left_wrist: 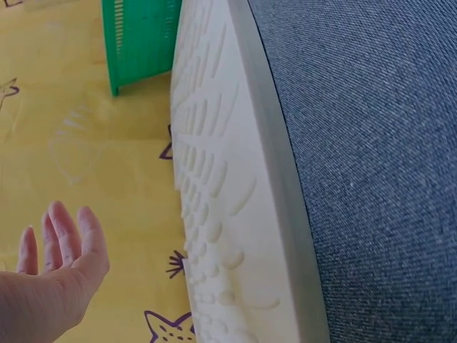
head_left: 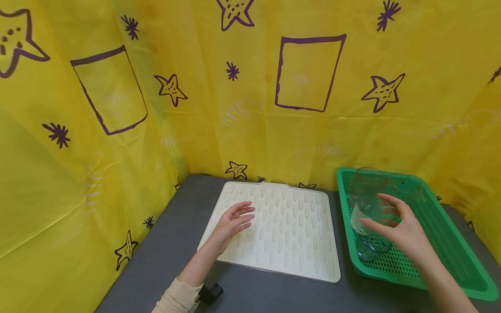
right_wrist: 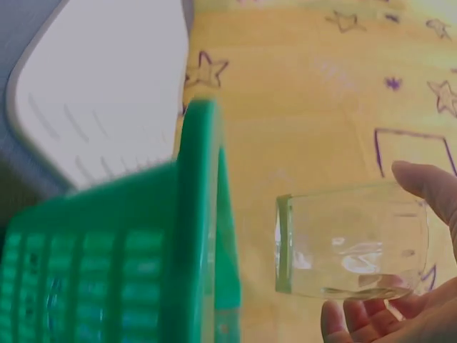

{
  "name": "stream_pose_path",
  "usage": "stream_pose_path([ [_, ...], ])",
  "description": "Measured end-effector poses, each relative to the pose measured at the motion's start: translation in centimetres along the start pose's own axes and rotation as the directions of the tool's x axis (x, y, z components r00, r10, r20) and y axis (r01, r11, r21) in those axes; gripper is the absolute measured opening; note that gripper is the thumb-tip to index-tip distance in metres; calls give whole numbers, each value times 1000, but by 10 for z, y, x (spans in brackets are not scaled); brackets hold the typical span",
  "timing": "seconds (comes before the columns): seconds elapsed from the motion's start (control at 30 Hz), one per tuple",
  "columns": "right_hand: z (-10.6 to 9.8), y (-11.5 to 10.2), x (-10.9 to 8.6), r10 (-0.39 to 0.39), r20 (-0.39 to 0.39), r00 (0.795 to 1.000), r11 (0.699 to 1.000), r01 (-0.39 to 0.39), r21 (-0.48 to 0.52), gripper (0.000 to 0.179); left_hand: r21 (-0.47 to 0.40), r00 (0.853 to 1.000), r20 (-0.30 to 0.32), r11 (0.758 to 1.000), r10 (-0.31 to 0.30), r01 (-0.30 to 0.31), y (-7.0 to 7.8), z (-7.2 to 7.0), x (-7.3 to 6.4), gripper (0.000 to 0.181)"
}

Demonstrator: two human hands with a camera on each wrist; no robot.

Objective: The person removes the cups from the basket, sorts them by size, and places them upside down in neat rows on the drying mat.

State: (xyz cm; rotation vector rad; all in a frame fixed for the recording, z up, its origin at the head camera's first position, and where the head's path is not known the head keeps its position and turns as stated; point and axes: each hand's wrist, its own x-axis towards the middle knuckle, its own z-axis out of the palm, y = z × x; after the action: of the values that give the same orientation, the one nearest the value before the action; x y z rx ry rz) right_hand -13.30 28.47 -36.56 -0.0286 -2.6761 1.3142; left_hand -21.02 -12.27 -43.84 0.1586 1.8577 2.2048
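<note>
My right hand [head_left: 407, 230] grips a clear drinking glass [right_wrist: 343, 239] between thumb and fingers. It holds the glass over the near left part of a green plastic basket [head_left: 462, 243]; in the right wrist view, the thick base of the glass stands apart from the basket's rim. Below it in the basket is a bluish glass [head_left: 369, 250], and more clear glassware shows faintly at the back. My left hand [head_left: 228, 226] hovers above a white ridged drying mat [head_left: 289, 230], fingers loosely bent and holding nothing.
The mat and basket lie side by side on a dark grey table [head_left: 172, 243]. A yellow curtain [head_left: 242, 108] with purple drawings hangs behind and to the left. A black band or device [head_left: 211, 293] sits at my left wrist.
</note>
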Motion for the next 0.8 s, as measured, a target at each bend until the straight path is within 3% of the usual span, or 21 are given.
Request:
stream_pose_path([
  [0.37,44,-35,7,-41,86,995,994,32,104,87,17,998,43,998,55,-56,0,8,-2,56],
  [0.8,104,-46,19,-79,141,987,980,51,191,82,36,995,70,996,74,-77,-4,14,-4,58],
])
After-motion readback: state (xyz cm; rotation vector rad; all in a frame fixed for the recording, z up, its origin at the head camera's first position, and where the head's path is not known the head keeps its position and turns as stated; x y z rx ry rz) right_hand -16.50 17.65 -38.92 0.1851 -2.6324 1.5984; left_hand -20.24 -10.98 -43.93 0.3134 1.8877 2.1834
